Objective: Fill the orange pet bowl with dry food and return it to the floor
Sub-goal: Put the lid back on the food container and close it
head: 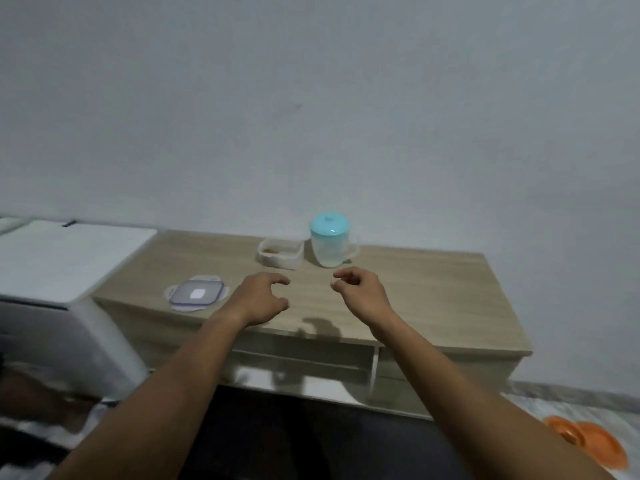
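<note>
Orange bowl (599, 445) on floor (620, 408) (partly behind an arm (502, 410)), wood tabletop (433, 292), grey wall (311, 98), left hand (263, 299) and right hand (360, 292) loosely curled, empty

No readable text, brand, number or sign anywhere. The container lid (182, 295) on the wooden cabinet (422, 289) shows a pale rectangular patch at its middle (maybe a label, too blurred to tell). The blue-lidded jug (329, 251) has no legible print.
</note>
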{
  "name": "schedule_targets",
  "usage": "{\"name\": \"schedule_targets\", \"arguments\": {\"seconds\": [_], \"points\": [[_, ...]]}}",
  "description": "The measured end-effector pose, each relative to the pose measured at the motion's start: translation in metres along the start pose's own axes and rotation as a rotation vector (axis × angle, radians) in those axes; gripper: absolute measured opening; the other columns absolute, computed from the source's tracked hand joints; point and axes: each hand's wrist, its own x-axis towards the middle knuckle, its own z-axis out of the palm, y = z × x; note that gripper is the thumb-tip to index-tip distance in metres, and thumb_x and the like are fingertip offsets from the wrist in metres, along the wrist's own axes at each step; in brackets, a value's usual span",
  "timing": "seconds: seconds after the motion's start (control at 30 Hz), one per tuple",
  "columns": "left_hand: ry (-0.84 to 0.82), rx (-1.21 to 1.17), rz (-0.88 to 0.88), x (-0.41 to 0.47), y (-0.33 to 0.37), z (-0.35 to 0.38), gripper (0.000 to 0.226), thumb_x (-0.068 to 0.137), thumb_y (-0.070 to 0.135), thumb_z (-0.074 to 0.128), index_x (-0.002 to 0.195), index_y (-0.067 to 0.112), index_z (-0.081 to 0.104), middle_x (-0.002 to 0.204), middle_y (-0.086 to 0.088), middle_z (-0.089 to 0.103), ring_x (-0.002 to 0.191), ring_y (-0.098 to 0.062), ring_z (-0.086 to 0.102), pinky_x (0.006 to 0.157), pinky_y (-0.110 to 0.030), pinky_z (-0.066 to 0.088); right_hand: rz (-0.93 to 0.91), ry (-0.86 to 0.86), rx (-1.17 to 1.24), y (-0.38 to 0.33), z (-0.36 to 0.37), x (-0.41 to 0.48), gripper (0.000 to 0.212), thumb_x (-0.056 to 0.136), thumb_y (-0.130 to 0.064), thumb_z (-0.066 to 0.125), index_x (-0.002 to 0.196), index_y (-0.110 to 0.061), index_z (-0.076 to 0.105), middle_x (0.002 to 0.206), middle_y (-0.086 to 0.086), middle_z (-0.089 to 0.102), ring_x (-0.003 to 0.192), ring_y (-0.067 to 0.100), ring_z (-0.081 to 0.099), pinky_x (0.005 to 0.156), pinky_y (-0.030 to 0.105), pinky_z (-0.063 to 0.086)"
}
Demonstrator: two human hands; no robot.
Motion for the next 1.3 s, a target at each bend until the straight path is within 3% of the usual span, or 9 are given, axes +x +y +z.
{"name": "schedule_targets", "arguments": {"seconds": [0.17,0.33,0.67,0.8,0.9,1.0,1.1,1.2,1.3], "points": [[0.001,-0.026,-0.138,0.035,-0.089,-0.021,0.049,0.078,0.03,0.074,0.126,0.031,0.062,0.121,-0.004,0.067,0.094,-0.018,0.066,0.09,-0.031,0.051,0.043,-0.108,-0.02,0.003,0.098,0.055,0.019,0.087,-0.021,0.073,0.106,-0.019,0.075,0.103,0.003,0.074,0.1,0.02,0.068,0.092,0.035,0.053],[0.016,-0.047,-0.267,0.074,-0.172,-0.043,0.052,0.079,0.027,0.075,0.129,0.023,0.062,0.136,-0.002,0.06,0.121,-0.02,0.057,0.099,-0.029,0.045,0.144,-0.24,-0.059,0.013,0.196,0.11,0.02,0.086,-0.021,0.074,0.106,-0.02,0.075,0.098,0.002,0.072,0.085,0.016,0.066,0.086,0.031,0.052],[-0.036,0.099,-0.386,0.14,-0.288,-0.053,0.054,0.085,0.024,0.067,0.137,0.017,0.054,0.147,-0.006,0.047,0.135,-0.024,0.044,0.11,-0.032,0.033,0.313,-0.335,-0.16,0.032,0.309,0.169,0.005,0.084,-0.024,0.068,0.079,-0.024,0.068,0.087,-0.001,0.071,0.087,0.022,0.065,0.081,0.033,0.053],[-0.061,0.12,-0.416,0.17,-0.346,-0.058,0.063,0.084,0.027,0.064,0.143,0.015,0.047,0.143,-0.016,0.045,0.129,-0.035,0.046,0.108,-0.041,0.04,0.389,-0.238,-0.138,0.04,0.345,0.181,0.027,0.066,-0.04,0.07,0.087,-0.023,0.07,0.1,0.007,0.075,0.094,0.03,0.07,0.088,0.042,0.058],[-0.031,0.106,-0.403,0.186,-0.376,-0.064,0.07,0.083,0.026,0.066,0.147,0.011,0.041,0.144,-0.018,0.047,0.131,-0.036,0.046,0.108,-0.041,0.04,0.398,-0.138,-0.198,0.039,0.365,0.187,0.031,0.081,-0.032,0.073,0.109,-0.018,0.075,0.105,0.007,0.074,0.099,0.031,0.071,0.091,0.045,0.058],[-0.052,0.02,-0.414,0.206,-0.403,-0.071,0.071,0.078,0.028,0.07,0.144,0.015,0.046,0.14,-0.011,0.055,0.128,-0.03,0.052,0.107,-0.037,0.042,0.426,-0.029,-0.264,0.041,0.387,0.191,0.027,0.089,-0.03,0.071,0.11,-0.016,0.079,0.105,0.008,0.076,0.098,0.029,0.071,0.085,0.036,0.058],[-0.168,-0.171,-0.471,0.233,-0.427,-0.079,0.06,0.056,0.031,0.076,0.115,0.018,0.072,0.111,-0.008,0.073,0.098,-0.027,0.07,0.092,-0.04,0.056,0.515,0.025,-0.227,0.039,0.399,0.193,0.02,0.091,-0.03,0.071,0.089,-0.012,0.08,0.085,0.012,0.076,0.081,0.03,0.071,0.076,0.038,0.059],[-0.187,-0.385,-0.415,0.251,-0.42,-0.091,0.006,0.064,0.006,0.072,0.07,0.008,0.075,0.061,-0.007,0.071,0.058,-0.018,0.069,0.065,-0.033,0.061,0.566,0.117,-0.055,0.034,0.39,0.191,0.024,0.088,-0.012,0.069,0.064,-0.01,0.069,0.059,0.011,0.063,0.058,0.026,0.059,0.06,0.038,0.051],[-0.132,-0.516,-0.241,0.273,-0.389,-0.102,0.021,0.076,-0.006,0.069,0.066,0.012,0.072,0.044,0.007,0.059,0.05,-0.011,0.057,0.045,-0.018,0.045,0.505,0.287,0.181,0.01,0.367,0.193,0.015,0.093,-0.007,0.068,0.078,-0.008,0.071,0.065,0.01,0.055,0.052,0.018,0.043,0.053,0.03,0.039]]}}
